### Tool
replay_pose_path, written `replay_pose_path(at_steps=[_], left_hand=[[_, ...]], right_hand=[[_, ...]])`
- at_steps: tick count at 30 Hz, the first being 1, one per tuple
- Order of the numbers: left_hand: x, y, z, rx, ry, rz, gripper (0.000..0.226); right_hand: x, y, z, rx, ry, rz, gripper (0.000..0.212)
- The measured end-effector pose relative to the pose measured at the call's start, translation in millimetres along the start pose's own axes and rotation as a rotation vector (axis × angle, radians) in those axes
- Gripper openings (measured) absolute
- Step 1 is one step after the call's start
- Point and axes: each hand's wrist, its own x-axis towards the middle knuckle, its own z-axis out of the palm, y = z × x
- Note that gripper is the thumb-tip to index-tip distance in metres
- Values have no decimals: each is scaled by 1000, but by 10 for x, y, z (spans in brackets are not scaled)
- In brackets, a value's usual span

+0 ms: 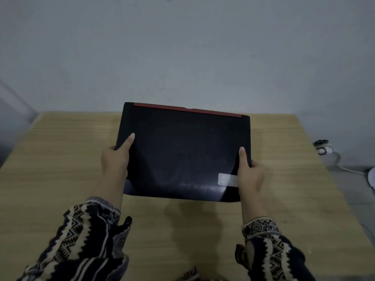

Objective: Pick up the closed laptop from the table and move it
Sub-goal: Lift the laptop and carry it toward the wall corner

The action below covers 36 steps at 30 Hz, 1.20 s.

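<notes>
**Ana:** Patterned black-and-cream knit sleeves [81, 240] sit nearest, one on each forearm, reaching out over the pale wood-grain table [60, 159].

**Ben:** And the hands?

**Ana:** Left hand [114, 161] clasps the left edge of the closed black laptop with the red strip along its far edge [182, 153]; right hand [250, 175] clasps the right edge. Each thumb lies flat on the lid, and the other fingers curl beneath, out of sight. Both hands are closed on it.

**Ben:** Is it off the table?

**Ana:** I judge so. Its far edge rises past the table's back edge against the grey wall [182, 47], and a soft shadow lies on the wood below its near edge. It hangs slightly tilted over the table's middle.

**Ben:** So what remains?

**Ana:** Picking up looks done. Carrying it elsewhere and setting it down are left; where, I cannot tell. A white label [227, 179] sits on the lid by the right thumb.
</notes>
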Motion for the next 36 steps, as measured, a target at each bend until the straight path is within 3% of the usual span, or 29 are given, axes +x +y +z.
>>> replay_pose_path(at_steps=[7, 16, 23, 33, 36], left_hand=[[442, 28, -556, -83, 89, -45, 63], [1346, 321, -1559, -134, 124, -99, 58], [2037, 371, -2250, -166, 122, -142, 33], [2865, 275, -2678, -85, 151, -253, 42], [3090, 266, -2651, -48, 110, -248, 43]], right_hand=[[-260, -435, 623, -29, -51, -60, 55], [-1030, -704, 1735, -9, -124, -65, 51], [-1571, -659, 2617, -4, -156, -36, 52], [-1838, -559, 3512, -53, -216, -31, 53], [-1791, -526, 3697, -75, -190, -7, 63]])
